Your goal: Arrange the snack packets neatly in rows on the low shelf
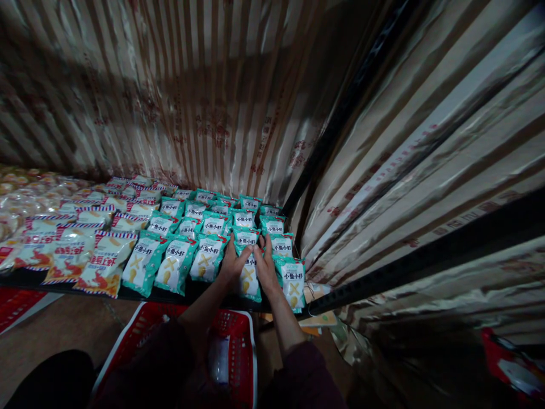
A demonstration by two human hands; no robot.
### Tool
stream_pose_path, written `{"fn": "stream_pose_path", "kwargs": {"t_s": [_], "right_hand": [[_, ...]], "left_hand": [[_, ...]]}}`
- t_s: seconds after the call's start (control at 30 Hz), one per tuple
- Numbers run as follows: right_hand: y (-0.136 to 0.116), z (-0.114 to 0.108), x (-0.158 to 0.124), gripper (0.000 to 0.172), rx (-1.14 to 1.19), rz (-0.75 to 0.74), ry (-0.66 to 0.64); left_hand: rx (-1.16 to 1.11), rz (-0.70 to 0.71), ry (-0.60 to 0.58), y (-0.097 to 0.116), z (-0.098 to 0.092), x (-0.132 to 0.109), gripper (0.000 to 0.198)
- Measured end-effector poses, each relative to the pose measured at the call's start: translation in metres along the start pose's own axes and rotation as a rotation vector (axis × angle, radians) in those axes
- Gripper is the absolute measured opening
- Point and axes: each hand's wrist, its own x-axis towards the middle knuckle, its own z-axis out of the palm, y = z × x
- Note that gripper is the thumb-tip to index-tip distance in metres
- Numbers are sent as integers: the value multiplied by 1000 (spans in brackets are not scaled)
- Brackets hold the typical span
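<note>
My left hand point(233, 263) and my right hand point(266, 266) both rest on a teal snack packet point(249, 278) at the front of a dark shelf point(170, 295). The fingers of each hand press on the packet's sides, and their tips meet near its top edge. More teal packets point(175, 262) lie in rows to the left and behind, and another teal packet point(293, 280) lies just right of my right hand.
Red-and-white snack bags point(106, 262) fill the shelf's left part. A red plastic basket point(232, 355) stands on the floor under my arms, holding a pale packet. Striped plastic sheeting point(179, 102) hangs behind and at the right. Dark shelf rails point(426, 258) cross the right side.
</note>
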Motion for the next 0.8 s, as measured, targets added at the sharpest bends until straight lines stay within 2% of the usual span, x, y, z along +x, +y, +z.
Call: {"fn": "stream_pose_path", "kwargs": {"t_s": [0.17, 0.33, 0.63, 0.8], "right_hand": [[7, 2, 7, 69, -32, -52, 46], [9, 1, 8, 62, -46, -62, 43], [10, 1, -2, 67, 12, -2, 75], [14, 2, 0, 68, 55, -35, 63]], "left_hand": [[-77, -103, 6, 0, 3, 9, 79], [-10, -13, 44, -8, 5, 15, 76], [69, 8, 49, -11, 7, 22, 72], [1, -56, 43, -4, 10, 21, 70]]}}
